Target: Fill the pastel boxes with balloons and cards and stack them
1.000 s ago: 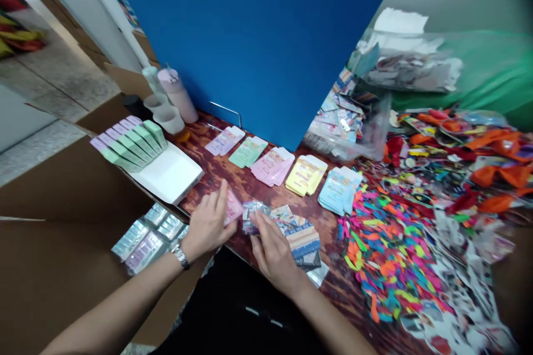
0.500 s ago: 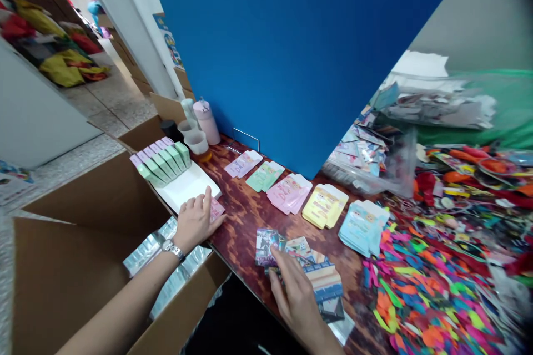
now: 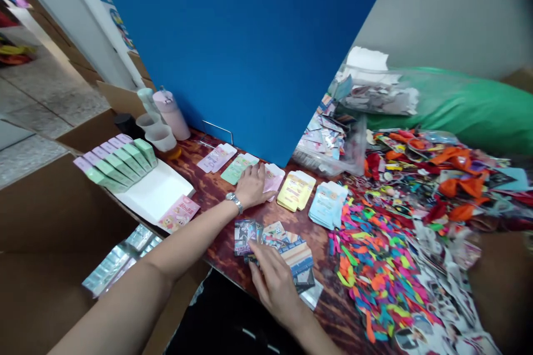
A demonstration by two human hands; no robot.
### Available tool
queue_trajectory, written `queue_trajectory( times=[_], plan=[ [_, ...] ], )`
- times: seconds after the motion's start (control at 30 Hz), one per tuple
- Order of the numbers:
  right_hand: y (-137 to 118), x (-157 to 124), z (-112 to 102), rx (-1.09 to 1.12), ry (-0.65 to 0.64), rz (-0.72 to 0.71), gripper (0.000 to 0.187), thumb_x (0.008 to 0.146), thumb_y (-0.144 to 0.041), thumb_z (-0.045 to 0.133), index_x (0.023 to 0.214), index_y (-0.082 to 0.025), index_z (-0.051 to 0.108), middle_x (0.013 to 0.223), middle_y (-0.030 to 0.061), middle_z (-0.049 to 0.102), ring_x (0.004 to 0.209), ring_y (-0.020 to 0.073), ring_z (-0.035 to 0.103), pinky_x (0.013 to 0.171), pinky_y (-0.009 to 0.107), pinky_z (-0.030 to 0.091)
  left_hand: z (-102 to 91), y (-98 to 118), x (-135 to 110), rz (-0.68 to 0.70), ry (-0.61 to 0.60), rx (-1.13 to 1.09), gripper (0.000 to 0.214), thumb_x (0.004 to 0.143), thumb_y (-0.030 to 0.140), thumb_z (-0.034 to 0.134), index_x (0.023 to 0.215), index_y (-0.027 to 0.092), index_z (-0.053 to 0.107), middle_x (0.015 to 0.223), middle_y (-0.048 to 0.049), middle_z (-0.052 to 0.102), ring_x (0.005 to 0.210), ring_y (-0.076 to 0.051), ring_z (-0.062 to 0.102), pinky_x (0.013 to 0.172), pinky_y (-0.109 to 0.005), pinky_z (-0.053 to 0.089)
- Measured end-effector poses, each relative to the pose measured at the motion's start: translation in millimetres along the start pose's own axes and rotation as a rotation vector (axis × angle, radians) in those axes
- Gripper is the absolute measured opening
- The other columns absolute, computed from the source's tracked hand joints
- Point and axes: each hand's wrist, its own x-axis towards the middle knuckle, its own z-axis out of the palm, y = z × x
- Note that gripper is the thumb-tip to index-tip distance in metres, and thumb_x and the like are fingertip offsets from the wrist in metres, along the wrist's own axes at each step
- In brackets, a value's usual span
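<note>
The brown wood table [image 3: 216,191] has a white tray [image 3: 154,191] near the left end, with green and purple boxes [image 3: 114,163] beside it. Flat paper stacks [image 3: 295,191] sit along the back edge. Picture cards [image 3: 245,237] lie near the front edge. Bright strips [image 3: 375,272] heap up on the right.

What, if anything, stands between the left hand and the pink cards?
Nothing visible does: the left hand lies directly over the near part of the pink cards, covering that end of the stack, with no other object between them.
</note>
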Motion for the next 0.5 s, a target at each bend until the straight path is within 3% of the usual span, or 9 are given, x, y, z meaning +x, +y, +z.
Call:
queue_trajectory(
  times=[0.1, 0.2, 0.5],
  plan=[
    [-2, -5, -5, -0.015, 0.011, 0.014, 0.059, 0.091, -0.006, 0.049, 0.147, -0.02, 0.038, 0.124, 0.0116, 0.065, 0.113, 0.0222, 0.061, 0.094, 0.038, 0.056, 17.0, 9, 16, -0.057, -0.041, 0.015, 0.102, 0.076, 0.069, 0.06, 0.142, -0.003, 0.034, 0.131, -0.0306, 0.051, 0.121, -0.043, 0.046, 0.097, -0.049, 0.039],
    [-3, -9, -8, -0.012, 0.019, 0.029, 0.058, 0.092, -0.006, 0.049, 0.147, -0.019, 0.039, 0.121, 0.012, 0.066, 0.11, 0.0224, 0.062, 0.092, 0.039, 0.056, 23.9, 12, 21, -0.093, -0.062, 0.025, 0.102, 0.075, 0.068, 0.061, 0.143, -0.003, 0.034, 0.124, -0.0289, 0.056, 0.117, -0.041, 0.048, 0.094, -0.048, 0.04],
    [6, -6, -19, -0.066, 0.018, 0.033, 0.058, 0.093, -0.008, 0.05, 0.148, -0.02, 0.037, 0.123, 0.0117, 0.065, 0.112, 0.0227, 0.061, 0.095, 0.039, 0.055, 11.9, 19, 15, -0.156, -0.018, -0.001, 0.098, 0.077, 0.054, 0.067, 0.146, 0.0, 0.025, 0.126, -0.027, 0.052, 0.111, -0.038, 0.053, 0.088, -0.044, 0.047]
  ],
)
